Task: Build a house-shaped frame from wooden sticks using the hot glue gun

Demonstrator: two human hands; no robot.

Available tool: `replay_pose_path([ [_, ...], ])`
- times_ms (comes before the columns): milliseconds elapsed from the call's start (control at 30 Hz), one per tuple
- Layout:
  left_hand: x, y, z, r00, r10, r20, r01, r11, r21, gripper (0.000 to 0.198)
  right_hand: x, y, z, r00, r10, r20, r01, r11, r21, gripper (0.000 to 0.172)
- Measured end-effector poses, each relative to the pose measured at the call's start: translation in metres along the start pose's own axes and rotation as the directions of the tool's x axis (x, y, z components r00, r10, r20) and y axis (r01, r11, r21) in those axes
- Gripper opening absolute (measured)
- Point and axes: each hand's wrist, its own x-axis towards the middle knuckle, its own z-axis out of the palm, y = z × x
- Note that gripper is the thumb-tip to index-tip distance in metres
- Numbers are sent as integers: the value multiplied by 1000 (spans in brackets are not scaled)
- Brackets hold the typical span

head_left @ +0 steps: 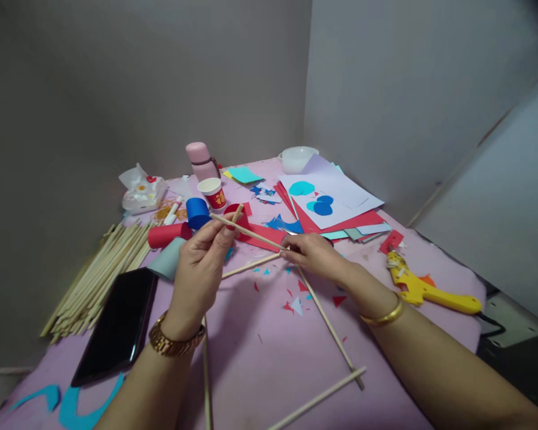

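Observation:
My left hand (pixel 204 263) is raised above the pink table (pixel 260 358), its fingers pinched round thin wooden sticks (pixel 246 232); one stick runs right toward my other hand, a short end pokes up by my thumb. My right hand (pixel 316 254) rests low on the table, its fingertips closed on the far end of that stick, where other sticks (pixel 327 322) meet. More loose sticks (pixel 316 399) lie near the table's front. A gold watch is on my left wrist, a gold bangle on my right.
A bundle of wooden sticks (pixel 101 272) and a black phone (pixel 119 325) lie at left. Rolled paper tubes in red (pixel 168 234) and blue (pixel 198 212), a paper cup (pixel 213 193), a pink flask (pixel 200 159), stacked coloured paper (pixel 336 200) and a yellow glue gun (pixel 424 288) surround the hands.

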Motion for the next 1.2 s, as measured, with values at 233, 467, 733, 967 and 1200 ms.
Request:
replay_pose_path([
  [233,1,-1,1,1000,4,-19,-4,1000,-18,22,3,2,-14,983,89,-160,-84,996,38,39],
  [467,0,-1,1,999,-19,-34,18,999,-29,26,0,-1,-11,989,41,-139,-27,995,99,23],
  [733,-1,0,0,1000,16,15,-16,1000,-16,25,-1,-4,-3,997,-26,-76,33,995,95,25],
  [967,-1,8,-3,999,9,50,-11,999,36,25,-1,-5,-2,995,-29,-96,39,994,103,29],
  [1200,0,4,-7,994,-34,101,42,996,-78,23,-2,-4,-3,996,-20,-91,31,992,124,31],
])
